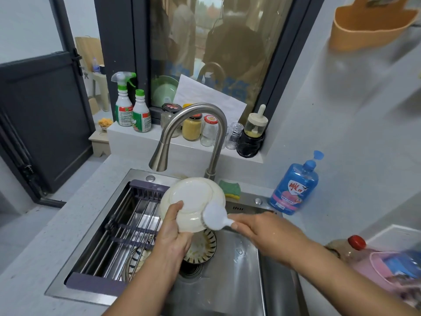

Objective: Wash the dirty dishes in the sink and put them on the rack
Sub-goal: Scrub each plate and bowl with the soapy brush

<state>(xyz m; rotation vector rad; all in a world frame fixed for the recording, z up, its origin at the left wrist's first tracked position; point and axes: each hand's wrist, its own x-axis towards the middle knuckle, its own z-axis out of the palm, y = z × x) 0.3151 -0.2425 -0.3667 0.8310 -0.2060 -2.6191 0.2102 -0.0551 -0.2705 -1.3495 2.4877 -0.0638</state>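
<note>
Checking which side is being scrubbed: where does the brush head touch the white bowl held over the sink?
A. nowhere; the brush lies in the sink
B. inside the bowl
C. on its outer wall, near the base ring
C: the left hand holds the white bowl with its underside toward the camera, and the brush in the right hand presses on its outer wall.

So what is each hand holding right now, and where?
Left hand grips the white bowl by its rim; right hand holds the dish brush by its handle.

Steel sink: rack, striped dishes.
</note>
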